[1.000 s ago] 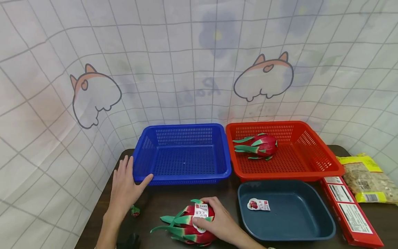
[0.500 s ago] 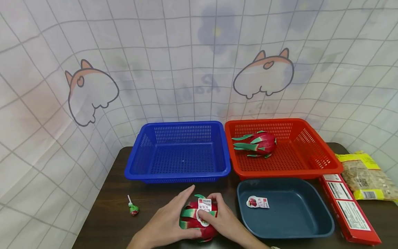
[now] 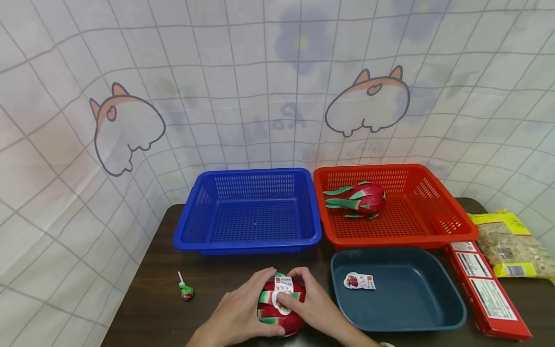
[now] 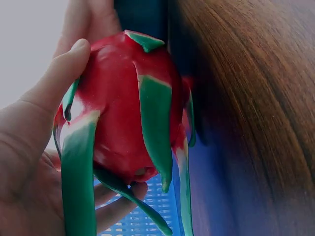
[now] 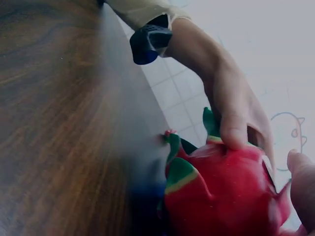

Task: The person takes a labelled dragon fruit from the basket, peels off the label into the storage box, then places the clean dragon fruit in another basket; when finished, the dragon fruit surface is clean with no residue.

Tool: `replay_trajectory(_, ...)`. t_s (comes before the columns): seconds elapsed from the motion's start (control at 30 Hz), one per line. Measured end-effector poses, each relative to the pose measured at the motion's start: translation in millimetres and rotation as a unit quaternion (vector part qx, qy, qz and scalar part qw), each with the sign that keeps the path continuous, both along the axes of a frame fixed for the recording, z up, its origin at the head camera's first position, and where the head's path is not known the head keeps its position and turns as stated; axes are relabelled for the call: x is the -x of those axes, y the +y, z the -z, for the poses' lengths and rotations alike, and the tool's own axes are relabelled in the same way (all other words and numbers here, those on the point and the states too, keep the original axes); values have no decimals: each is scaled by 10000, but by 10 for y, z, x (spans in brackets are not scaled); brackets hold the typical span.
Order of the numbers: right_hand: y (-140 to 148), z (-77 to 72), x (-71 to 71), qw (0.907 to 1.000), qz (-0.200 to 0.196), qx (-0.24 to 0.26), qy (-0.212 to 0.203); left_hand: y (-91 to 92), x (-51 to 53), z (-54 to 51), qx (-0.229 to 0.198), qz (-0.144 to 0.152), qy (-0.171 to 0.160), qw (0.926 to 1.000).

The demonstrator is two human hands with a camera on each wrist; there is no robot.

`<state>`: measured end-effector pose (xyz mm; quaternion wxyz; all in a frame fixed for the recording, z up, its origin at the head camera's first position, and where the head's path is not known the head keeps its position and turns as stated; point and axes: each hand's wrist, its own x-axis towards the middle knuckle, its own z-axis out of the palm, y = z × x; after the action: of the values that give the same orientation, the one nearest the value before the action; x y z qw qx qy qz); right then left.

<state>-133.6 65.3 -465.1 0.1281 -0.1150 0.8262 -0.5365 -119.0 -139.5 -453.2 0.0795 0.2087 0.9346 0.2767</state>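
A red dragon fruit [image 3: 293,322] with green leaf tips is held between both hands at the front middle of the table. My left hand [image 3: 243,308] grips its left side, thumb low and fingers around the far side. From the right, my right hand [image 3: 318,308] holds it, the thumb on the white label [image 3: 284,284] stuck on top. In the left wrist view the long green leaves of the dragon fruit [image 4: 118,103] hang past the left palm. The right wrist view shows the rounded red end of the dragon fruit [image 5: 226,191].
Behind stand a blue basket [image 3: 247,246] and a red basket [image 3: 399,238] with another dragon fruit [image 3: 368,200]. A dark teal tray [image 3: 403,308] with a loose label [image 3: 360,281] is at right, beside a red box [image 3: 490,294] and yellow bag [image 3: 505,241]. A lollipop [image 3: 186,291] lies left.
My left hand has left the blue basket's left edge and come right to grip the dragon fruit. The blue basket has shifted slightly left. My right hand stays on the fruit.
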Motion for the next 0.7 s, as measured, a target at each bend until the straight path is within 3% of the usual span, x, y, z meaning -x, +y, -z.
replay_trajectory(0.27,9,-55,12,9946,572,-126,857,26,4,-41,210,-124,4,9997)
replay_trajectory(0.53,3,-34,20,9926,618,-69,1039,31,-5,-54,398,-161,-68,9991)
replay_trajectory(0.7,-6,-52,23,9938,645,-40,908,27,-11,-61,371,-129,-120,9992)
